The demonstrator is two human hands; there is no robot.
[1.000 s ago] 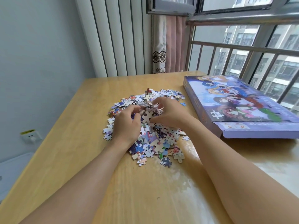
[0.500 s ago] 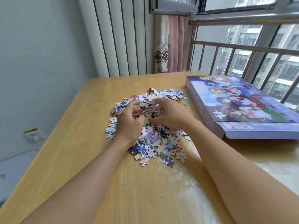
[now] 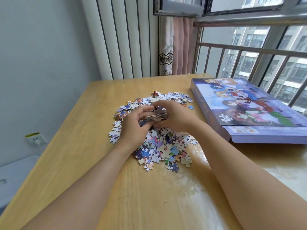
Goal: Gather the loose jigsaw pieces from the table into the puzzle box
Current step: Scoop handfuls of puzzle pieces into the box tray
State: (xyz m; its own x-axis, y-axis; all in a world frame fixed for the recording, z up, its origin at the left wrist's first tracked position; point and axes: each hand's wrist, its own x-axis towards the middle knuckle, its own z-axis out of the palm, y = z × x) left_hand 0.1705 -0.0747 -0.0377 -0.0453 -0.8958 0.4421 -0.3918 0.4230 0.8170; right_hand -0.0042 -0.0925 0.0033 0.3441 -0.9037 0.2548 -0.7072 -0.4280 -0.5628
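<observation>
Head view: both forearms reached forward over the worktop (image 3: 93,163) and met above the middle of the heap.
Left hand (image 3: 132,127): palm turned inward toward the other hand, wrist low over the left side of the heap, fingers (image 3: 144,110) curled round one side of a bunch of pieces.
Right hand (image 3: 176,117): knuckles up, back of the hand toward the camera, its fingers curled down and under the bunch from the right side, so their tips were hidden.
Grip: the two hands cupped a clump of pieces (image 3: 156,116) between them, pressed together from both sides; the clump sat raised just above the heap, with stacked edges showing in the gap between the hands.
Jigsaw pieces (image 3: 159,146): a loose, spread heap at the centre of the worktop, mixed face up and face down, in blues, whites, purples and some red, with stray pieces at the near and left edges.
Single blue piece (image 3: 190,107): lay apart from the heap, between it and the box.
Puzzle box (image 3: 245,112): lay flat on the right of the worktop beside the window railing, closed, with a cartoon picture on its purple lid, near the heap but not touching it.
</observation>
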